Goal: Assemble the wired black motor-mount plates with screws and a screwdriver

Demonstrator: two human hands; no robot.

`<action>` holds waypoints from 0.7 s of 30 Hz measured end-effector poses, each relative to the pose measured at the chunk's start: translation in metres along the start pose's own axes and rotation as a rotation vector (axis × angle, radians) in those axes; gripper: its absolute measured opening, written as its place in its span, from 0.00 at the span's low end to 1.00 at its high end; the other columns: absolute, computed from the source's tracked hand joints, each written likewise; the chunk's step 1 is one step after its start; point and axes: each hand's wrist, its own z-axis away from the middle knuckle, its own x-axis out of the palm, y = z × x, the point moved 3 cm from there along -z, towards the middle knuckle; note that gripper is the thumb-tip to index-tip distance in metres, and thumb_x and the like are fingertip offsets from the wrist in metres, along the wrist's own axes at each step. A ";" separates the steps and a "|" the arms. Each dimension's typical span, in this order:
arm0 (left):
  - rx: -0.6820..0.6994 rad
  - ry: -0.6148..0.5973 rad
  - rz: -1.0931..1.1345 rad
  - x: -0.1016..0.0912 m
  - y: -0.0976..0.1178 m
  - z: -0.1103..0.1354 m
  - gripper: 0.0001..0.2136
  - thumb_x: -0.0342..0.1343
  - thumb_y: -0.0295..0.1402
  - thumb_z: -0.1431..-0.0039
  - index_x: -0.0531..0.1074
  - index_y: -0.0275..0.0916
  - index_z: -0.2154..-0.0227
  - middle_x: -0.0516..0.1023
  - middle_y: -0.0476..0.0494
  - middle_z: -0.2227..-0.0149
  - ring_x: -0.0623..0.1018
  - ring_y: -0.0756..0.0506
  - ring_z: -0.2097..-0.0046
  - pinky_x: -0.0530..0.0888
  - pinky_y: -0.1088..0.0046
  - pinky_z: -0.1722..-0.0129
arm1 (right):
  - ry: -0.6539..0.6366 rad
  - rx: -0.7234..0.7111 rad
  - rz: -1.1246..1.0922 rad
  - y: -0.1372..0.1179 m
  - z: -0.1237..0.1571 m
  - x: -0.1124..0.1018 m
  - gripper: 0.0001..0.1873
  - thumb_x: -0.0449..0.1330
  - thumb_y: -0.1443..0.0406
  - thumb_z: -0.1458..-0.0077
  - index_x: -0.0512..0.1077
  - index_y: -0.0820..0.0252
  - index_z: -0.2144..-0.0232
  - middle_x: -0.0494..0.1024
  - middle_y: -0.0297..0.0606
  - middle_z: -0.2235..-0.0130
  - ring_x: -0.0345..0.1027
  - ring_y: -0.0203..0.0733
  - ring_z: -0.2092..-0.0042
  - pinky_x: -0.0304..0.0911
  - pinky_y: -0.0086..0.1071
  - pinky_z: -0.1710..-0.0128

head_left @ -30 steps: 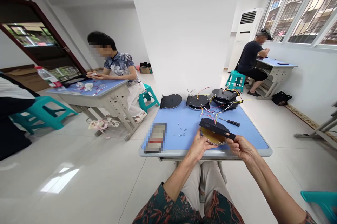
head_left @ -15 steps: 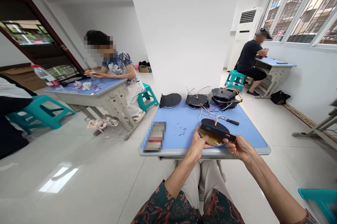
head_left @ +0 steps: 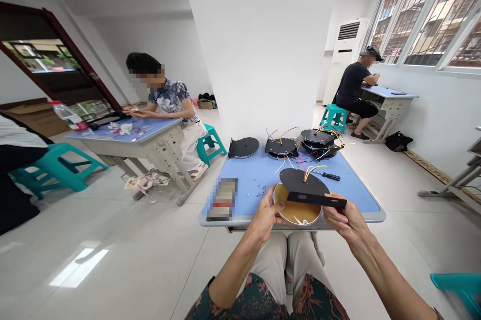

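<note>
Now, the main relation is between the cover (head_left: 293,182) and the disc (head_left: 300,211), which are together at the lower centre-right of the frame, held over the near edge of the table (head_left: 358,190). The cover sits above the disc and toward its upper right, tilted, so that the golden inside is open to view at the lower left. The cover's straight lip (head_left: 317,201) gives the long axis: it runs nearly level from left to right and ends at the right hand (head_left: 347,220). This hand is the nearer one to the lip and has its end pinched between thumb and fingers; whether the fingertips also touch the disc's rim, I cannot tell. The left hand (head_left: 265,214) is nearer to the disc and is half closed on its left rim, with the thumb on the upper side. Compared with half a second ago, the disc and the left hand are lower and more to the left in the frame, the lip has turned from a downward slope to almost level, and more of the gold is showing. The wires (head_left: 310,174) still rise from the cover's top.
</note>
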 end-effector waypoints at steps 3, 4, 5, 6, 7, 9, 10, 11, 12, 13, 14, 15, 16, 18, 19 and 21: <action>-0.034 0.009 0.006 -0.006 0.001 0.002 0.37 0.63 0.29 0.51 0.63 0.42 0.35 0.76 0.35 0.43 0.82 0.37 0.53 0.84 0.65 0.63 | -0.030 -0.035 -0.070 -0.014 -0.008 -0.001 0.15 0.65 0.69 0.48 0.61 0.58 0.77 0.60 0.23 0.83 0.35 0.20 0.86 0.44 0.14 0.92; -0.034 0.013 0.013 -0.008 0.002 0.002 0.37 0.63 0.29 0.51 0.64 0.42 0.35 0.76 0.35 0.43 0.82 0.37 0.53 0.84 0.65 0.63 | -0.031 -0.030 -0.085 -0.019 -0.011 -0.001 0.15 0.64 0.69 0.48 0.60 0.57 0.77 0.60 0.23 0.82 0.36 0.21 0.86 0.45 0.14 0.92; -0.028 0.018 0.022 -0.009 0.004 0.003 0.37 0.63 0.28 0.51 0.64 0.42 0.35 0.76 0.34 0.43 0.82 0.36 0.53 0.84 0.64 0.63 | -0.028 -0.018 -0.095 -0.024 -0.014 -0.001 0.16 0.64 0.70 0.48 0.59 0.57 0.77 0.59 0.23 0.82 0.37 0.21 0.87 0.46 0.14 0.92; -0.018 0.022 0.031 -0.010 0.006 0.004 0.37 0.63 0.28 0.52 0.64 0.41 0.36 0.76 0.34 0.43 0.82 0.36 0.53 0.84 0.63 0.63 | -0.021 -0.006 -0.105 -0.028 -0.017 -0.001 0.16 0.63 0.71 0.48 0.58 0.56 0.77 0.59 0.22 0.82 0.37 0.21 0.87 0.47 0.15 0.92; -0.006 0.026 0.040 -0.011 0.008 0.005 0.37 0.63 0.28 0.52 0.65 0.41 0.36 0.76 0.34 0.43 0.82 0.36 0.52 0.84 0.63 0.63 | -0.011 -0.001 -0.116 -0.032 -0.020 0.000 0.17 0.63 0.71 0.48 0.57 0.56 0.77 0.59 0.22 0.82 0.37 0.21 0.87 0.47 0.15 0.92; 0.014 0.027 0.053 -0.013 0.015 0.006 0.36 0.64 0.29 0.52 0.66 0.41 0.37 0.76 0.34 0.43 0.82 0.35 0.52 0.84 0.62 0.63 | 0.009 -0.006 -0.125 -0.038 -0.027 0.004 0.17 0.63 0.73 0.49 0.57 0.55 0.77 0.59 0.22 0.82 0.36 0.21 0.87 0.47 0.15 0.93; 0.024 0.029 0.056 -0.014 0.018 0.006 0.36 0.64 0.29 0.52 0.66 0.41 0.37 0.76 0.34 0.43 0.82 0.35 0.52 0.84 0.62 0.62 | 0.017 -0.019 -0.116 -0.040 -0.031 0.007 0.17 0.63 0.73 0.49 0.57 0.56 0.77 0.59 0.22 0.82 0.36 0.21 0.87 0.46 0.15 0.93; 0.037 0.035 0.056 -0.016 0.022 0.006 0.36 0.64 0.28 0.52 0.66 0.41 0.37 0.75 0.35 0.42 0.82 0.36 0.52 0.84 0.63 0.62 | 0.021 -0.036 -0.092 -0.041 -0.035 0.010 0.16 0.63 0.73 0.49 0.58 0.56 0.77 0.60 0.22 0.82 0.36 0.21 0.87 0.46 0.16 0.93; 0.051 0.044 0.054 -0.018 0.026 0.006 0.36 0.64 0.28 0.52 0.66 0.42 0.37 0.75 0.35 0.42 0.82 0.36 0.51 0.84 0.63 0.62 | 0.019 -0.053 -0.052 -0.042 -0.038 0.014 0.16 0.63 0.73 0.49 0.59 0.56 0.77 0.60 0.22 0.83 0.37 0.22 0.87 0.45 0.16 0.93; 0.067 0.054 0.049 -0.021 0.030 0.006 0.36 0.64 0.28 0.52 0.66 0.42 0.37 0.75 0.35 0.41 0.81 0.36 0.51 0.84 0.64 0.61 | 0.015 -0.069 -0.001 -0.042 -0.041 0.018 0.15 0.63 0.72 0.49 0.60 0.57 0.77 0.59 0.22 0.83 0.37 0.22 0.87 0.45 0.16 0.93; 0.085 0.063 0.043 -0.023 0.034 0.006 0.36 0.65 0.28 0.52 0.66 0.43 0.37 0.75 0.35 0.41 0.81 0.36 0.50 0.84 0.65 0.61 | 0.010 -0.086 0.051 -0.042 -0.044 0.022 0.15 0.64 0.71 0.48 0.61 0.57 0.77 0.59 0.22 0.84 0.38 0.22 0.87 0.46 0.16 0.92; 0.100 0.071 0.036 -0.027 0.038 0.006 0.37 0.65 0.28 0.52 0.65 0.43 0.36 0.75 0.35 0.41 0.81 0.36 0.50 0.84 0.65 0.61 | 0.005 -0.102 0.098 -0.041 -0.047 0.026 0.14 0.64 0.70 0.47 0.62 0.58 0.77 0.59 0.23 0.84 0.38 0.22 0.87 0.46 0.16 0.92; 0.114 0.079 0.028 -0.030 0.042 0.006 0.37 0.66 0.28 0.52 0.65 0.43 0.36 0.75 0.35 0.41 0.81 0.36 0.50 0.84 0.66 0.61 | -0.001 -0.116 0.130 -0.040 -0.049 0.029 0.14 0.65 0.69 0.46 0.62 0.58 0.77 0.59 0.23 0.84 0.39 0.22 0.87 0.47 0.16 0.92; 0.125 0.095 0.017 -0.036 0.048 0.006 0.39 0.67 0.28 0.54 0.64 0.43 0.35 0.76 0.35 0.42 0.81 0.36 0.50 0.84 0.66 0.61 | -0.019 -0.134 0.124 -0.039 -0.055 0.033 0.15 0.65 0.69 0.46 0.62 0.58 0.77 0.60 0.23 0.84 0.39 0.22 0.87 0.48 0.15 0.91; 0.123 0.104 0.013 -0.039 0.049 0.007 0.40 0.67 0.28 0.54 0.63 0.43 0.35 0.76 0.35 0.42 0.81 0.36 0.50 0.84 0.66 0.61 | -0.032 -0.143 0.088 -0.038 -0.057 0.035 0.16 0.65 0.70 0.47 0.61 0.57 0.77 0.60 0.22 0.84 0.39 0.22 0.87 0.48 0.15 0.91; 0.108 0.115 0.015 -0.045 0.050 0.008 0.41 0.68 0.28 0.54 0.63 0.42 0.35 0.77 0.34 0.44 0.82 0.36 0.51 0.84 0.66 0.62 | -0.059 -0.160 -0.011 -0.039 -0.063 0.036 0.17 0.65 0.71 0.49 0.59 0.56 0.77 0.60 0.22 0.83 0.38 0.21 0.87 0.48 0.14 0.91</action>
